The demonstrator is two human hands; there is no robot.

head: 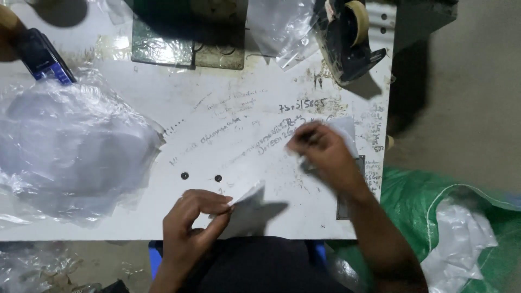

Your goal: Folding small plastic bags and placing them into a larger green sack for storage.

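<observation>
Left hand (pixel 192 217) pinches a small white paper piece (pixel 247 193) above the worktop (pixel 217 108) edge; right hand (pixel 320 149), blurred, grips another white slip (pixel 344 130). Either could be dropped through so light a pinch.

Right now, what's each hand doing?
Left hand: closed, pinching a small white piece.
Right hand: blurred, on a white sheet; grip cannot be told.

bare forearms, no sleeves, dark clothing at lap
</observation>
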